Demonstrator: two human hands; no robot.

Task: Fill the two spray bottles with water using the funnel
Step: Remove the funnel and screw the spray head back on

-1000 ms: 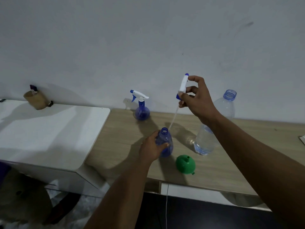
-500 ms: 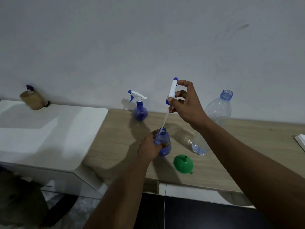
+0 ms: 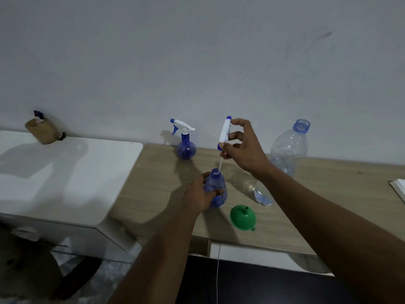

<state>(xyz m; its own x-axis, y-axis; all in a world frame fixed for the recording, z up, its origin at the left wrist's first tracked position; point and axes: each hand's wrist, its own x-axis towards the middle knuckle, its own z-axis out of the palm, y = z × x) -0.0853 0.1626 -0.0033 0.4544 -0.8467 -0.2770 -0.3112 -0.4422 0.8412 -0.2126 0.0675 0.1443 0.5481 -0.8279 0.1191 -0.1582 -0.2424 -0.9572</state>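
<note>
My left hand (image 3: pixel 198 195) grips a small blue spray bottle (image 3: pixel 215 188) standing on the wooden table (image 3: pixel 153 189), its neck uncapped. My right hand (image 3: pixel 243 148) holds the white and blue sprayer head (image 3: pixel 224 132) above it, and the tip of its dip tube (image 3: pixel 219 166) sits in the bottle's mouth. A second blue spray bottle (image 3: pixel 185 143) with its sprayer on stands by the wall. The green funnel (image 3: pixel 242 217) lies upside down, spout up, near the table's front edge. A large clear water bottle (image 3: pixel 287 150), uncapped, stands behind my right forearm.
A white desk (image 3: pixel 61 172) adjoins the table on the left, with a brown cup (image 3: pixel 42 131) of pens at its back. A book's corner (image 3: pixel 398 189) shows at the far right. A wall runs close behind everything. A thin cord (image 3: pixel 217 277) hangs below the table.
My right hand has lowered the sprayer head and moved it left, so the dip tube's tip went from beside the bottle's neck into its mouth. My left hand kept hold of the bottle.
</note>
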